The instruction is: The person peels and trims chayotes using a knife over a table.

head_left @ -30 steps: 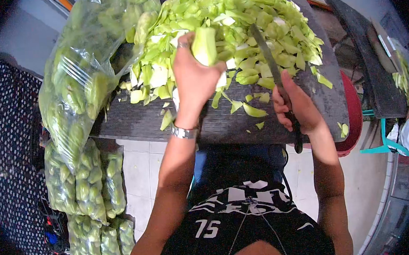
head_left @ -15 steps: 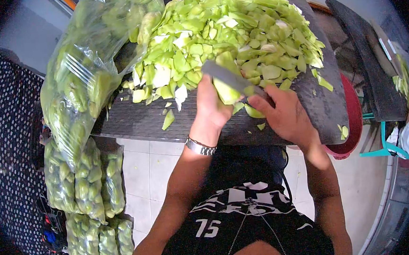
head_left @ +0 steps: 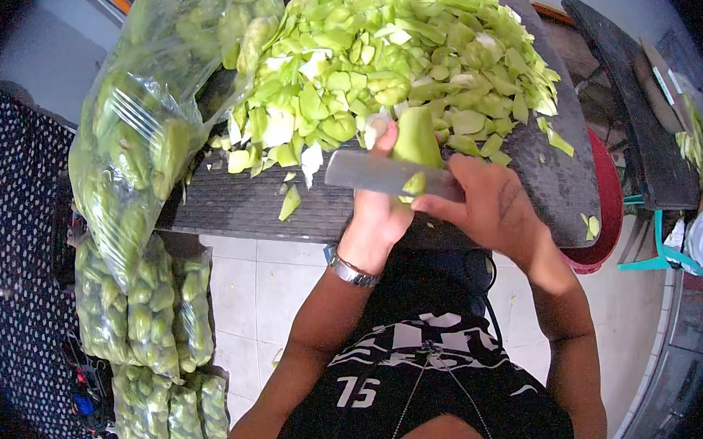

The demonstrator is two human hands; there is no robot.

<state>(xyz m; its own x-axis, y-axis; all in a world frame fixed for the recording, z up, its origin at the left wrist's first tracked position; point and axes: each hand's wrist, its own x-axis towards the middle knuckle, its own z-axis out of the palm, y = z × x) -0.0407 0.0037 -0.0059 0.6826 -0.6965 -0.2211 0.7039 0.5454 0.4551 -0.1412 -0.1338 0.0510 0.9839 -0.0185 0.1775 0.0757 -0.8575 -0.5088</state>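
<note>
My left hand [head_left: 378, 222] is closed around a light green chayote [head_left: 417, 137] whose skin is largely cut away, its thumb along the side. In my right hand [head_left: 493, 209] is a knife [head_left: 365, 174], gripped at the handle, which the fingers cover. Its broad blade lies across the lower end of the chayote, with a small green piece [head_left: 414, 185] on the flat. Both hands are above the near edge of a dark ribbed table [head_left: 236, 207]. Just beyond them rises a large heap of green and white chayote slices and peelings [head_left: 404, 44].
A clear plastic bag of chayotes [head_left: 134, 145] lies on the table's left. Below, more filled bags [head_left: 142, 316] stand on the tiled floor [head_left: 242, 292]. A red tub [head_left: 603, 210] is under the right edge. Farther right are a dark board [head_left: 628, 94] and a teal stool [head_left: 655, 247].
The knife blade has swung down toward me to the near end of the chayote. My left hand has shifted slightly right, and a cut piece now sits on the blade.
</note>
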